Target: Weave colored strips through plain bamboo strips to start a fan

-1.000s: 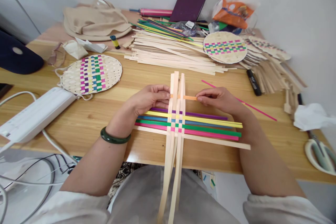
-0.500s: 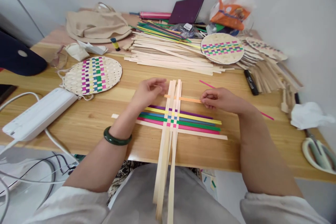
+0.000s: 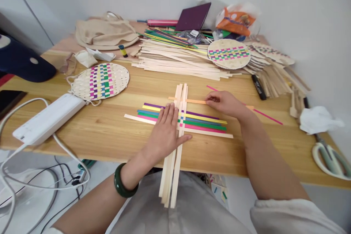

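My left hand (image 3: 164, 131) lies flat with its fingers stretched over the woven crossing, pressing on pale upright strips (image 3: 177, 164) and the coloured cross strips. Between finger and thumb, my right hand (image 3: 223, 104) pinches the right part of an orange strip (image 3: 196, 101), which passes through the pale strips near their far ends. Nearer to me run a purple strip (image 3: 203, 115), a yellow strip (image 3: 216, 120), blue, a green strip (image 3: 214, 126), pink, and a pale cross strip (image 3: 219, 135). Part of the weave is hidden under my left hand. A pink strip (image 3: 268, 117) lies beyond my right wrist.
Left are a round woven mat (image 3: 120, 80) and a white power strip (image 3: 49, 119) with cables. A pile of pale strips (image 3: 178, 62), another woven mat (image 3: 229, 64) and a black marker (image 3: 258, 87) lie farther back. Scissors (image 3: 330, 159) rest at the right edge.
My left hand has let go of the orange strip's left end, moved down toward me and flattened onto the weave. My right hand still pinches the orange strip, whose left end now sticks out past the pale strips.
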`<state>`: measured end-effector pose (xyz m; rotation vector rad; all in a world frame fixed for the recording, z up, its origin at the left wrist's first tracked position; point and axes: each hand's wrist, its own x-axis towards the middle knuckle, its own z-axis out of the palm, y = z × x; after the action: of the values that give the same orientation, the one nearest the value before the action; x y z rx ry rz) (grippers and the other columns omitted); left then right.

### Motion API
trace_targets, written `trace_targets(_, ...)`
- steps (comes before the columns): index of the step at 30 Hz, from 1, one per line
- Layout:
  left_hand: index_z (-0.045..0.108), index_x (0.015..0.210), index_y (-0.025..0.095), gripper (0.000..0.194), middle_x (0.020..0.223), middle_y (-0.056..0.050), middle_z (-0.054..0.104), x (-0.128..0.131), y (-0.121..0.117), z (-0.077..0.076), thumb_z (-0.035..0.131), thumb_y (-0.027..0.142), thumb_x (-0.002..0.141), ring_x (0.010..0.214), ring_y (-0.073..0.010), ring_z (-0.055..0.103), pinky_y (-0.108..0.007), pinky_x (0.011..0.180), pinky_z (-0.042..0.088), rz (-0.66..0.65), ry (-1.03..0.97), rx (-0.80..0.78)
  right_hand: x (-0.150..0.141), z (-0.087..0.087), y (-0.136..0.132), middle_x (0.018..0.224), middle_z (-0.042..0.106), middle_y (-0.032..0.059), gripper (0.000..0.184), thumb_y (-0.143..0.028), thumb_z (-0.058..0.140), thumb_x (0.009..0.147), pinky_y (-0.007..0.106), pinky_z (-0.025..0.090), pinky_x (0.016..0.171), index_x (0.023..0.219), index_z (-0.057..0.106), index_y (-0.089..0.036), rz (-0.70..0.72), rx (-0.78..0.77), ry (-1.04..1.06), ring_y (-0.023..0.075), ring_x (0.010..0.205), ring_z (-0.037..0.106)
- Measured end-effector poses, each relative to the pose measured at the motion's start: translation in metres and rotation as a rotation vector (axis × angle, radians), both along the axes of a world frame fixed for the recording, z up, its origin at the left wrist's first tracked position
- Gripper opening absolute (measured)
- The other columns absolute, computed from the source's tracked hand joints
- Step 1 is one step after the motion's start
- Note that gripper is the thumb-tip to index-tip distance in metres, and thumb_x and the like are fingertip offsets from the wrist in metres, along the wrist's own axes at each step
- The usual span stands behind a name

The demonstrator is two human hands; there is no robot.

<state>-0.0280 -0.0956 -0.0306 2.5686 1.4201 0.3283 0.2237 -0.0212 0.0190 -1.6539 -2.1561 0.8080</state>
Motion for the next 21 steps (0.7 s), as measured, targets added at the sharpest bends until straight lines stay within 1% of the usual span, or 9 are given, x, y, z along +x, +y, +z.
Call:
trace_targets(4,0.029,0.147,-0.005,0.102,0.156,-0.032,0.026,-0.001,0.001,-0.006,0.041,0.075,0.086,0.15,-0.0375,0.017,-0.054,0.122,0.021,-0.045,-0.02,0.087,-0.034,-0.006,0.0,0.076,0.069,0.0035,0.018,-0.027,0.051,0.079,0.027,0.042,0.065,0.078,0.066,-0.017,0.061,0.025,0.102,0.0151,0.068,0.057)
trace_targets(6,0.027,0.149,-0.003,0.101,0.156,-0.032,0.026,-0.001,0.001,-0.007,0.041,0.075,0.086,0.15,-0.0374,0.018,-0.055,0.121,0.022,-0.056,-0.038,0.107,-0.052,-0.009,-0.001,0.076,0.069,0.0038,0.016,-0.023,0.051,0.08,0.026,0.041,0.064,0.078,0.065,-0.016,0.066,0.048,0.082,0.0142,0.066,0.056)
trace_targets(8,0.026,0.15,-0.002,0.101,0.156,-0.031,0.026,-0.001,0.001,-0.008,0.04,0.075,0.086,0.15,-0.0375,0.018,-0.056,0.12,0.023,-0.061,-0.054,0.114,-0.062,-0.01,-0.004,0.076,0.069,0.0042,0.016,-0.02,0.05,0.081,0.026,0.039,0.063,0.078,0.065,-0.016,0.064,0.079,0.011,0.0141,0.066,0.055)
trace_targets(10,0.026,0.15,-0.003,0.102,0.156,-0.032,0.026,-0.001,0.0,-0.008,0.041,0.075,0.086,0.149,-0.0379,0.019,-0.056,0.12,0.023,-0.055,-0.053,0.111,-0.063,-0.009,-0.008,0.081,0.07,0.0054,0.016,-0.02,0.052,0.082,0.026,0.038,0.064,0.085,0.067,-0.016,0.038,0.098,-0.08,0.0153,0.069,0.057)
trace_targets(12,0.027,0.148,-0.006,0.103,0.156,-0.032,0.025,0.0,-0.001,-0.007,0.043,0.075,0.086,0.15,-0.0381,0.018,-0.054,0.121,0.022,-0.042,-0.035,0.105,-0.056,-0.007,-0.013,0.089,0.072,0.0072,0.019,-0.02,0.054,0.081,0.027,0.039,0.065,0.095,0.067,-0.017,-0.039,0.108,-0.179,0.0172,0.075,0.059)
trace_targets(14,0.029,0.148,-0.007,0.103,0.156,-0.032,0.024,0.001,-0.002,-0.005,0.043,0.074,0.086,0.15,-0.0379,0.018,-0.053,0.122,0.02,-0.036,-0.022,0.095,-0.045,-0.005,-0.018,0.092,0.072,0.0081,0.02,-0.019,0.055,0.081,0.028,0.04,0.068,0.095,0.068,-0.017,-0.101,0.09,-0.229,0.0185,0.079,0.061)
trace_targets(16,0.029,0.148,-0.007,0.102,0.156,-0.032,0.024,0.001,-0.002,-0.003,0.043,0.073,0.087,0.15,-0.0377,0.018,-0.053,0.122,0.02,-0.037,-0.019,0.089,-0.036,-0.005,-0.02,0.091,0.072,0.008,0.017,-0.019,0.053,0.08,0.028,0.043,0.072,0.088,0.068,-0.017,-0.104,0.056,-0.166,0.0186,0.08,0.062)
trace_targets(18,0.029,0.147,-0.008,0.102,0.156,-0.032,0.024,0.001,-0.002,-0.001,0.043,0.072,0.087,0.15,-0.038,0.018,-0.053,0.122,0.019,-0.042,-0.016,0.087,-0.033,-0.008,-0.02,0.09,0.072,0.0079,0.015,-0.019,0.053,0.08,0.029,0.045,0.077,0.083,0.067,-0.016,-0.079,0.033,-0.033,0.0184,0.083,0.063)
trace_targets(21,0.029,0.147,-0.009,0.103,0.156,-0.033,0.023,0.001,-0.001,-0.002,0.045,0.072,0.086,0.149,-0.0391,0.018,-0.054,0.122,0.02,-0.052,-0.017,0.083,-0.039,-0.012,-0.018,0.085,0.071,0.006,0.012,-0.02,0.054,0.079,0.028,0.046,0.075,0.08,0.066,-0.016,-0.043,0.029,0.074,0.0175,0.08,0.062)
